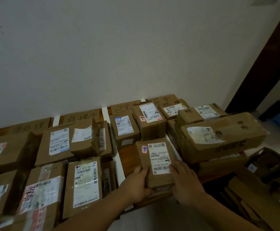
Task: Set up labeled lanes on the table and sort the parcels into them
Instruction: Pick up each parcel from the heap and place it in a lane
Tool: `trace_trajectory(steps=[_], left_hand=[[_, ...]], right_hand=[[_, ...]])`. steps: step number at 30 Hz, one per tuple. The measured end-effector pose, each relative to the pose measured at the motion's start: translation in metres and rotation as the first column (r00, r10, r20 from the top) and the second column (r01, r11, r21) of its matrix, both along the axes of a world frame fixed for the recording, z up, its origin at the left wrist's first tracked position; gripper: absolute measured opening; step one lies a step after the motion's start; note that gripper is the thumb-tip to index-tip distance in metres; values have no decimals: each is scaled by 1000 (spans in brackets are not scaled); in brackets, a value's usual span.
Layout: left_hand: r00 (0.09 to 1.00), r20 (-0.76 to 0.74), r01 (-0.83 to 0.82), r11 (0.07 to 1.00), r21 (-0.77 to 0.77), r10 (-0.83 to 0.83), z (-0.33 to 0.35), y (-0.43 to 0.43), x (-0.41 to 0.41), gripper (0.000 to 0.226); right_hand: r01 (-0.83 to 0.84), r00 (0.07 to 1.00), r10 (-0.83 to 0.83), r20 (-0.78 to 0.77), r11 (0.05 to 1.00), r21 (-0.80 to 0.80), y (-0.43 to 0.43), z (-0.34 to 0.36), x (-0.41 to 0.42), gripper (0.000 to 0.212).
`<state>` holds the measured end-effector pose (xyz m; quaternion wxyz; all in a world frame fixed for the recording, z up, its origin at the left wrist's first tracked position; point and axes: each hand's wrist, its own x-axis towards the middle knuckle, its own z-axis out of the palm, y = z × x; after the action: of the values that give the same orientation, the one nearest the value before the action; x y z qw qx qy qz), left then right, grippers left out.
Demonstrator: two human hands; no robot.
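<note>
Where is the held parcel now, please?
Head view, centre-right: the parcel, held by left hand and right hand, lies on the table beside the long box.

Both forearms reach forward side by side — the left hand grips one side of a parcel, the right hand the other, thumbs on top.

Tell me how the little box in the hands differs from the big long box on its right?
The small parcel is much smaller than the long box. The left hand and right hand grip the small parcel; the long box lies untouched on other boxes. The long box has black handwriting on top; the small parcel has a red-edged sticker instead. Both are brown cardboard with white labels.
</note>
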<state>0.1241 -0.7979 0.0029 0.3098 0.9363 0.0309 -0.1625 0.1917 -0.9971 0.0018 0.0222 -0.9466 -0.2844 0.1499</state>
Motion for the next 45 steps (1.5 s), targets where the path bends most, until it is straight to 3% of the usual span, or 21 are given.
trace_trajectory(steps=[9,16,20,30,38,45], left_hand=[[998,-61,20,997,73,-16,-1,-13,28,95],[998,20,-66,993,97,65,43,28,18,88],[983,121,-158,977,140,141,81,83,-10,86],[874,270,-468,850,240,405,153,289,-204,84],[704,237,-709,644,288,669,190,443,-395,82],[536,157,-840,505,198,830,194,563,-484,81]], right_hand=[[54,998,-56,-36,997,-54,-3,8,19,75],[-11,995,11,97,1000,-5,33,45,20,90],[-50,989,27,142,986,159,84,83,7,63],[-189,979,202,-2,923,335,296,162,-113,60],[-391,899,437,-25,828,403,479,189,-249,57],[-539,807,590,-13,745,393,627,191,-306,54]])
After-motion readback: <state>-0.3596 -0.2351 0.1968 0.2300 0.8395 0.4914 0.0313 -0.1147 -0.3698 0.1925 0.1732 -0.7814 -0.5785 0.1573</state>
